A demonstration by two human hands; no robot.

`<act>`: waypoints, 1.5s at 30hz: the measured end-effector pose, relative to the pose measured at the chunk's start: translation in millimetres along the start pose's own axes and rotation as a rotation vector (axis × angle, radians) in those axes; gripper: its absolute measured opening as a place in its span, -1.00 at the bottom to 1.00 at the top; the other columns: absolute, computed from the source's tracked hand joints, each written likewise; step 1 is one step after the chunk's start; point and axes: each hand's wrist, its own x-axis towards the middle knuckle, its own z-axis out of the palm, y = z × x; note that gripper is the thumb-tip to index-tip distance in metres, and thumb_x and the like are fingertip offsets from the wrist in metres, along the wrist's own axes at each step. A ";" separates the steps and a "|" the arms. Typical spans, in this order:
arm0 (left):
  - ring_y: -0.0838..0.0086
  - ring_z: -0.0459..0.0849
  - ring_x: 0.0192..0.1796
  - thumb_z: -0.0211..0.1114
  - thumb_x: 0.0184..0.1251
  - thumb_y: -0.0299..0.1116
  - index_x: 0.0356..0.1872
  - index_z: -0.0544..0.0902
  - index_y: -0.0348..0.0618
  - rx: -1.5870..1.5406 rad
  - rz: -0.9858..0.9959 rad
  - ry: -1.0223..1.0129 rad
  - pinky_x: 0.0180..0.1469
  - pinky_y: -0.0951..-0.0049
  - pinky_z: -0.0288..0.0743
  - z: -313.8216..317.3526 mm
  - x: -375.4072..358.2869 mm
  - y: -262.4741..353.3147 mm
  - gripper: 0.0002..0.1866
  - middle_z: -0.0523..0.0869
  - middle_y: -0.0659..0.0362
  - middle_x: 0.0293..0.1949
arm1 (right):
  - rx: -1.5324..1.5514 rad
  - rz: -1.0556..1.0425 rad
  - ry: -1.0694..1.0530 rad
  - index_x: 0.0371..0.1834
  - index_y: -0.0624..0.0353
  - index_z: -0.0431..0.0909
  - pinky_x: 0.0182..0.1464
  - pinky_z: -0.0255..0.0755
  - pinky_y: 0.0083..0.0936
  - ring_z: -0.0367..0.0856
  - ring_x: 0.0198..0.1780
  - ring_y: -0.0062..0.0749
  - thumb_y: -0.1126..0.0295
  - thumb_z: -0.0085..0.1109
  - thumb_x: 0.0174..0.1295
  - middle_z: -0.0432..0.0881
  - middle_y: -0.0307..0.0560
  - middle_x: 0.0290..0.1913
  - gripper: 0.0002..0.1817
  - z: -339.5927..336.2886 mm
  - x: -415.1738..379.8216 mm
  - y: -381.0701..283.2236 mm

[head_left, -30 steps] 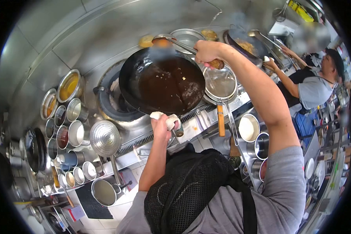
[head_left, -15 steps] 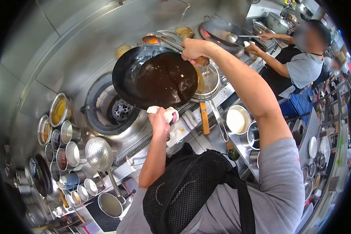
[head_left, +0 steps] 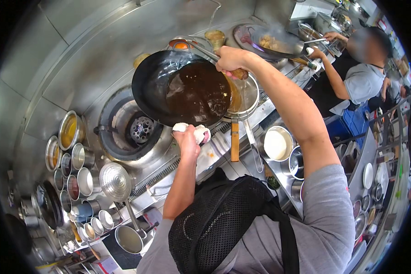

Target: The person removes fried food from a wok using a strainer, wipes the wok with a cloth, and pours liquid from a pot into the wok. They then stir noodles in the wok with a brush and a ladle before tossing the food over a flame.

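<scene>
Left hand (head_left: 187, 139) clenched on cloth-wrapped wok handle; wok (head_left: 185, 89) tilted toward 3 o'clock above burner (head_left: 130, 130). Brown sauce (head_left: 198, 93) running over rim into strainer pan (head_left: 246, 93); much sauce remains in wok. Right hand (head_left: 230, 59) grips ladle handle (head_left: 237, 73), ladle bowl behind wok rim, hard to see. Co-worker at 2 o'clock.

- We cannot see the wok (head_left: 187, 89) handle: the cloth (head_left: 194, 132) bunched in our left hand (head_left: 188, 138) covers it.
- Our right hand (head_left: 231, 60) hides most of the ladle (head_left: 201, 49) grip.
- The wok's tilted rim covers part of the strainer pan (head_left: 247, 94) behind it.
- The co-worker's (head_left: 358, 77) face is blurred.
- The contents of the small seasoning pots (head_left: 73, 166) at the worktop's left edge are too small for us to tell.
</scene>
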 end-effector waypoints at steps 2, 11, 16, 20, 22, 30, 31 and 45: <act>0.48 0.54 -0.48 0.15 0.07 -0.69 -0.29 0.41 -0.28 0.008 0.002 -0.010 -0.49 0.35 0.50 2.6 -0.7 1.9 -0.81 0.51 0.17 -0.37 | 0.035 0.023 0.002 -0.24 0.35 0.45 -0.62 0.40 -0.37 0.49 -0.68 -0.38 0.52 0.08 0.16 0.47 -0.10 -0.64 -0.86 -0.9 1.0 2.2; 0.38 0.58 -0.56 0.11 0.12 -0.67 -0.37 0.42 -0.26 0.029 0.185 0.000 -0.67 0.24 0.49 7.9 12.2 -9.7 -0.89 0.50 0.15 -0.45 | 0.113 -0.023 0.052 -0.50 0.41 0.49 -0.59 0.45 -0.32 0.57 -0.62 -0.29 0.51 0.08 0.14 0.56 0.00 -0.60 -0.85 -1.1 6.3 19.3; 0.42 0.59 -0.51 0.12 0.09 -0.69 -0.36 0.43 -0.27 0.054 0.117 -0.013 -0.57 0.33 0.50 9.1 7.9 -1.7 -0.87 0.51 0.16 -0.45 | 0.118 -0.023 0.055 -0.45 0.40 0.49 -0.59 0.45 -0.33 0.56 -0.63 -0.30 0.51 0.09 0.13 0.55 -0.03 -0.60 -0.87 0.0 0.4 19.7; 0.42 0.59 -0.52 0.13 0.08 -0.70 -0.37 0.43 -0.27 0.063 0.152 0.060 -0.55 0.34 0.51 17.5 2.2 5.0 -0.86 0.50 0.15 -0.45 | 0.141 -0.047 0.064 -0.37 0.39 0.48 -0.58 0.44 -0.33 0.54 -0.63 -0.30 0.52 0.10 0.13 0.54 -0.04 -0.59 -0.88 -1.5 -4.7 21.0; 0.36 0.63 -0.33 0.13 0.07 -0.68 -0.07 0.27 -0.32 0.134 0.080 -0.015 -0.32 0.31 0.63 11.2 5.9 4.4 -0.63 0.47 0.04 -0.22 | 0.156 -0.016 0.062 -0.23 0.39 0.48 -0.61 0.42 -0.37 0.51 -0.65 -0.37 0.52 0.10 0.16 0.50 -0.09 -0.60 -0.84 -1.3 -6.1 21.4; 0.41 0.60 -0.43 0.11 0.07 -0.72 -0.17 0.34 -0.32 0.128 0.181 0.061 -0.44 0.34 0.56 20.1 3.5 0.9 -0.72 0.49 0.08 -0.33 | 0.173 0.012 0.070 -0.08 0.37 0.48 -0.63 0.41 -0.41 0.46 -0.67 -0.45 0.53 0.08 0.19 0.45 -0.16 -0.60 -0.76 -0.4 -13.7 24.7; 0.39 0.61 -0.40 0.12 0.08 -0.71 -0.12 0.31 -0.33 0.156 0.207 0.064 -0.43 0.33 0.58 19.1 5.1 -0.7 -0.67 0.49 0.05 -0.28 | 0.189 0.007 0.075 -0.08 0.37 0.48 -0.64 0.41 -0.42 0.46 -0.67 -0.45 0.53 0.08 0.19 0.45 -0.16 -0.60 -0.76 -0.1 -15.1 24.1; 0.28 0.66 -0.20 0.20 0.13 -0.63 0.03 0.22 -0.33 0.465 0.311 0.132 -0.22 0.28 0.65 19.9 20.1 -15.4 -0.54 0.47 -0.06 -0.10 | 0.256 -0.009 0.107 0.00 0.40 0.45 -0.64 0.39 -0.42 0.46 -0.67 -0.46 0.51 0.08 0.20 0.44 -0.16 -0.61 -0.70 -1.9 -22.9 23.5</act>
